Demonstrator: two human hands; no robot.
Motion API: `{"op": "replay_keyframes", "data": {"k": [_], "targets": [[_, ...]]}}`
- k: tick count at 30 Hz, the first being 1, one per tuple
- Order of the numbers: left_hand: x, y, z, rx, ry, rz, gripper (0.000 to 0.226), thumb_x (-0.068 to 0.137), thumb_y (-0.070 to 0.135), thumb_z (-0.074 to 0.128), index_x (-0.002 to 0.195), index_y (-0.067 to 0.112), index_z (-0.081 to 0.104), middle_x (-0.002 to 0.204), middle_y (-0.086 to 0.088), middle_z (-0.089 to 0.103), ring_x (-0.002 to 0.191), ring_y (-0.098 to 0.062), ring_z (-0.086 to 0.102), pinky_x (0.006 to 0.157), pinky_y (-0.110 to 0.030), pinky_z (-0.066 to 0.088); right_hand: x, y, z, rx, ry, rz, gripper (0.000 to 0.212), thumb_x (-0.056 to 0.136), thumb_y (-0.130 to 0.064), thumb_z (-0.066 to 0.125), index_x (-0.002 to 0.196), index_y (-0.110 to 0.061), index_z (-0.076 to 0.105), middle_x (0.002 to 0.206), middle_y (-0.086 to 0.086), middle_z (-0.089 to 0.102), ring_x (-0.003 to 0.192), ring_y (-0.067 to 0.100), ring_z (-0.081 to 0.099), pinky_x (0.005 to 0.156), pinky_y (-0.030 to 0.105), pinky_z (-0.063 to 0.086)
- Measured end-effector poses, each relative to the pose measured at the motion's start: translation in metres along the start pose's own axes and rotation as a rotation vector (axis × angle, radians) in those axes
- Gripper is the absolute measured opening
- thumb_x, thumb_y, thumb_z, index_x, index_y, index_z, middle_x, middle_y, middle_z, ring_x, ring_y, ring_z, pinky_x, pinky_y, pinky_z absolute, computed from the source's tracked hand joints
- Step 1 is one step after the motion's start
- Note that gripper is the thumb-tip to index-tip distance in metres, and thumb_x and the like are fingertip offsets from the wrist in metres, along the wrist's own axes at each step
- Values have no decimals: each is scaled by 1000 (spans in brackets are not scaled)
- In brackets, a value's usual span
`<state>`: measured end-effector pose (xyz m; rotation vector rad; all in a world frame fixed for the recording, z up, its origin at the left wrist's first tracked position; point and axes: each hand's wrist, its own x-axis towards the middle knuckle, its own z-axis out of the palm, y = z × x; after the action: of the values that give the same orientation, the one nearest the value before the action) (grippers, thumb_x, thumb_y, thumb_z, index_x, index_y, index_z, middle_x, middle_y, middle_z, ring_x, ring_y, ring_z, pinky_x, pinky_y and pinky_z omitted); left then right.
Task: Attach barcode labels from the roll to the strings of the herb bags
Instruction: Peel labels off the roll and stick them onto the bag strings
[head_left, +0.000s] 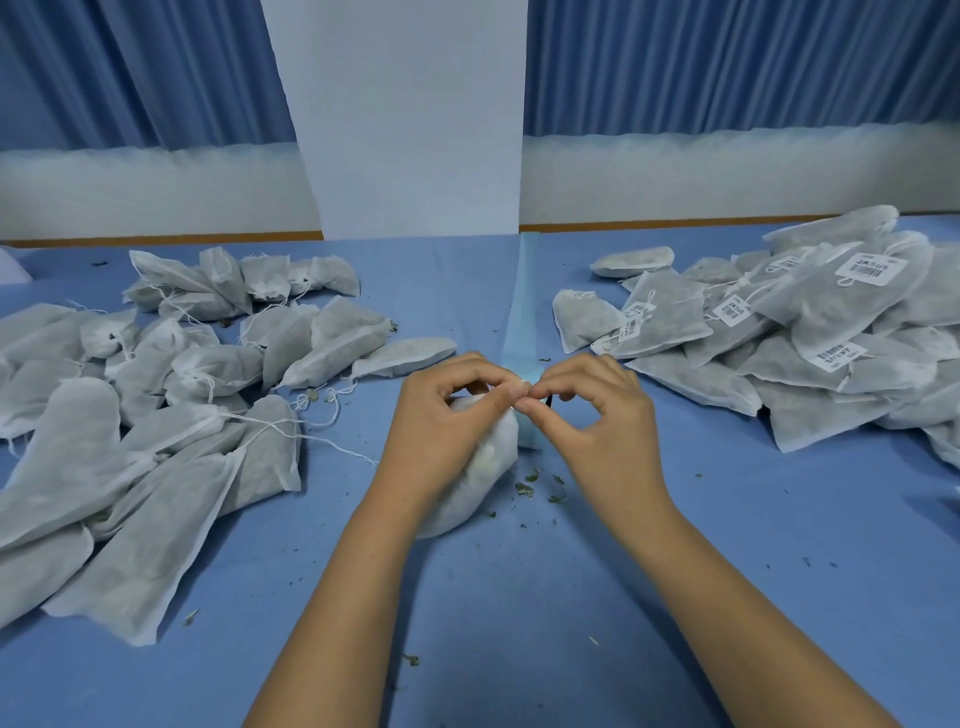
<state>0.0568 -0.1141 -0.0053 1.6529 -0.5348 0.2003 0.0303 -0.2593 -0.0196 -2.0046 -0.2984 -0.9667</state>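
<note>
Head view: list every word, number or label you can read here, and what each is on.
No text is legible.
Top label, right pile: barcode and print, blurred.
Middle label: barcode, blurred.
Front label: barcode and print, blurred.
Edge label: too small.
Left pile: no labels show.
Bag in the left hand: no print shows.

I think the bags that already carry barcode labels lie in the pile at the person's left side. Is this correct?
No. In the head view the labelled bags lie in the pile at the person's right side; the left pile shows none.
</note>
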Motion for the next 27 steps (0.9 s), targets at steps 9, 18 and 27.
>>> {"op": "replay_keyframes", "data": {"k": [9, 18, 27], "targets": [[2, 0, -3, -5, 23, 9, 17, 84, 9, 71, 72, 21, 75, 73, 9, 64, 72, -6, 53, 71, -14, 40, 7, -5, -12, 314, -174, 225, 12, 82, -2, 69, 73, -9, 71, 76, -2, 66, 74, 16, 55, 72, 13, 38], [2, -1, -1, 61, 10, 29, 16, 84, 7, 71, 74, 19, 74, 76, 1, 66, 76, -15, 56, 74, -25, 43, 6, -5, -10, 335, -170, 275, 9, 78, -12, 75, 72, -9, 70, 73, -7, 65, 68, 6, 52, 73, 11, 36], [2, 3, -13, -10, -43, -91, 18, 84, 12, 72, 78, 28, 79, 50, 13, 43, 53, 0, 44, 58, -8, 39, 14, 4, -20, 452, -106, 389, 24, 92, 0, 53, 75, -16, 56, 76, -11, 60, 72, 3, 54, 75, 14, 41]]}}
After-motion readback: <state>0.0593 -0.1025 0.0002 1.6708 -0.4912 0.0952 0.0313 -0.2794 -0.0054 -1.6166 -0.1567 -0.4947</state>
